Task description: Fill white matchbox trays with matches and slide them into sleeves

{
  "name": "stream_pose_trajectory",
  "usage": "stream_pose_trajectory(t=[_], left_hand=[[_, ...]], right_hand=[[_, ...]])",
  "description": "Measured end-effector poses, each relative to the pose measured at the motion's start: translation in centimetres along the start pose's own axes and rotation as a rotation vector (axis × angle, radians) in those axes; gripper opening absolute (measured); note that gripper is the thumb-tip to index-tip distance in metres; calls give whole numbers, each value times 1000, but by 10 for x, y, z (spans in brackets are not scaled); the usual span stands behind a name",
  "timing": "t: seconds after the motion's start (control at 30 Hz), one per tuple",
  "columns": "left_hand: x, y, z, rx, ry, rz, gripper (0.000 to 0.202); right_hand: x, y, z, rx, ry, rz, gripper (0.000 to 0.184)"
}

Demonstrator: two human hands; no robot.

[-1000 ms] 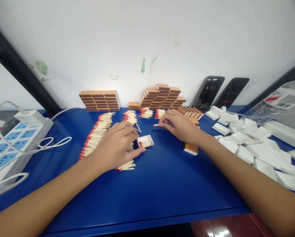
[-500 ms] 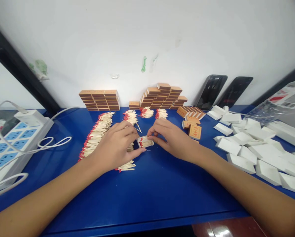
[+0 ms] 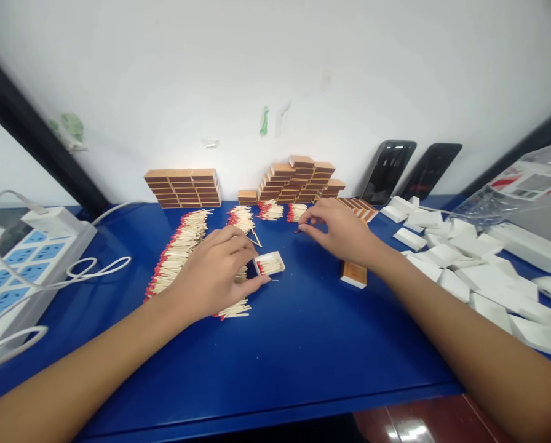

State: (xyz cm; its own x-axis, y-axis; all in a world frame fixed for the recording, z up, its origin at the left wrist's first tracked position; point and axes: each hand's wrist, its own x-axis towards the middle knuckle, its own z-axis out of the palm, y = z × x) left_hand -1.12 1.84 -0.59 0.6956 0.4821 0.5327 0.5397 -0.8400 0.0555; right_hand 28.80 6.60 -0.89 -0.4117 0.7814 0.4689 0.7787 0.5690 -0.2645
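Observation:
A small white matchbox tray [image 3: 280,257] with several red-headed matches in it lies on the blue table. My left hand [image 3: 220,264] is closed at the tray's left end, its thumb along the near side and its fingers at the far corner. My right hand [image 3: 333,229] is above the table to the right, apart from the tray. Its thumb and forefinger are pinched together, with a tiny dark tip at them that is too small to name. Beneath its wrist lies an orange matchbox [image 3: 354,274]. Loose matches [image 3: 176,258] form a long row left of my left hand.
Matchboxes are stacked at the wall, left [image 3: 183,187] and centre [image 3: 298,181]. Small match piles [image 3: 270,210] lie before them. Two dark phones [image 3: 388,172] lean at the back right. White trays [image 3: 464,258] are heaped right; a power strip [image 3: 40,258] with cables stands left.
My right hand has let go of the tray's right end and moved right and back, partly covering the matchboxes there. My left hand has stayed at the tray.

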Motion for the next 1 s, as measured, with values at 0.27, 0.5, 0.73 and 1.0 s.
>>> stream_pose_trajectory(t=[0.27, 0.5, 0.73, 1.0], left_hand=[[-1, 0, 0, 3, 10, 11, 28], [-1, 1, 0, -7, -6, 3, 28], [-1, 0, 0, -4, -11, 2, 29], [-1, 1, -1, -2, -6, 12, 29]], right_hand=[[-1, 25, 5, -47, -104, 44, 22], [-1, 27, 6, -50, -113, 37, 25], [-1, 29, 9, -43, -115, 42, 25], [0, 28, 10, -58, -104, 32, 18]])
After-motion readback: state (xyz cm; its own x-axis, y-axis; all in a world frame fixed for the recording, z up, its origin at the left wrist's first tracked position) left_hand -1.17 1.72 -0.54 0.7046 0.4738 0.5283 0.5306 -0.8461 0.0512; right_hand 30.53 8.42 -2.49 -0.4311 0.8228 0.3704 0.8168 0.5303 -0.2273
